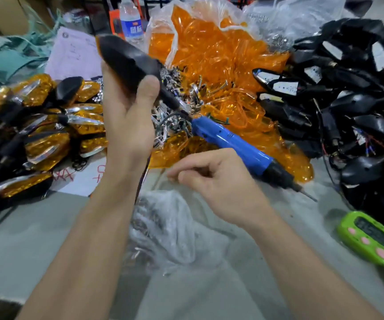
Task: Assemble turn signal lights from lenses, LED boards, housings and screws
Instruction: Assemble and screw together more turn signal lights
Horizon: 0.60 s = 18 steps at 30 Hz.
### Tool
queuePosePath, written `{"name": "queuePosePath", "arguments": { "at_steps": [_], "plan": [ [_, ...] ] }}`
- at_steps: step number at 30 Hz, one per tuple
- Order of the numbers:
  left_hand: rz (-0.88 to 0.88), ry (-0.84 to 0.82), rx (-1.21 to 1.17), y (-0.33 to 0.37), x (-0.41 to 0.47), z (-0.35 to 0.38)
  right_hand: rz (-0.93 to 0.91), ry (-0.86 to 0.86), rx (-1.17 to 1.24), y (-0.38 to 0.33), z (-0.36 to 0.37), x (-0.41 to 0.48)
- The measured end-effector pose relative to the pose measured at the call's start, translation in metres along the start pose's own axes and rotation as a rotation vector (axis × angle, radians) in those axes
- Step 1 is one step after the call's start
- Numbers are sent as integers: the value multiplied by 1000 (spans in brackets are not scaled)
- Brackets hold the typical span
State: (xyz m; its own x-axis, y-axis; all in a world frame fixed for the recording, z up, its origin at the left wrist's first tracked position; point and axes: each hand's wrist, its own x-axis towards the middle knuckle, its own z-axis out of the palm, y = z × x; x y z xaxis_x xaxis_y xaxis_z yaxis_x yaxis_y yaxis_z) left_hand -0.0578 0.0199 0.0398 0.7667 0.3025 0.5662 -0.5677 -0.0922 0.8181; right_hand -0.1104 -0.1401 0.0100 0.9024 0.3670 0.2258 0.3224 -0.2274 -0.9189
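Black tapered plastic housing of a turn signal is held up in the left hand, whose fingers wrap behind its body while the thumb presses across the near face. Its long axis runs on a slant. The broad pointed end rises up and to the left of that grip, and the thin stem drops down and to the right of it, toward the blue-handled electric screwdriver.

The right hand hangs below and to the right of the held piece, well apart from it. Its fingers are curled in with the thumb against the forefinger as if pinching, but whether a screw sits between them is too small to tell. Directly beneath that hand lies a crumpled clear plastic bag of small metal parts, likely the screws.

The screwdriver lies just beyond the right hand's knuckles, its bit pointing away to the right, so the right hand is plainly the nearer one to it. The coming move probably turns on carrying a screw up and leftward to the housing, then bringing the driver along the same path.
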Motion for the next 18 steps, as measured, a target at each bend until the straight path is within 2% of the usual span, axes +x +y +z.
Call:
{"name": "queuePosePath", "arguments": {
  "at_steps": [4, 6, 8, 11, 12, 14, 16, 18],
  "plan": [
    [-149, 211, -160, 4, 9, -24, -90, -265, -440, -11, 39, 4],
    [-205, 272, -193, 6, 9, -32, -59, -317, -616, -11, 49, 5],
    [-284, 333, -239, 5, 7, -34, -23, -244, -633, -11, 49, 3],
    [-454, 349, -366, 1, 11, -34, 59, 5, -558, -9, 29, 2],
    [-515, 339, -423, 0, 11, -35, 94, 4, -596, -7, 21, 1],
    [-633, 321, -539, -6, 10, -38, 172, -151, -684, -5, 12, -4],
    [-719, 288, -614, -11, 6, -40, 229, -290, -671, -3, 14, -11],
    [-773, 234, -611, -15, 1, -40, 256, -284, -602, 0, 21, -14]
  ]
}}
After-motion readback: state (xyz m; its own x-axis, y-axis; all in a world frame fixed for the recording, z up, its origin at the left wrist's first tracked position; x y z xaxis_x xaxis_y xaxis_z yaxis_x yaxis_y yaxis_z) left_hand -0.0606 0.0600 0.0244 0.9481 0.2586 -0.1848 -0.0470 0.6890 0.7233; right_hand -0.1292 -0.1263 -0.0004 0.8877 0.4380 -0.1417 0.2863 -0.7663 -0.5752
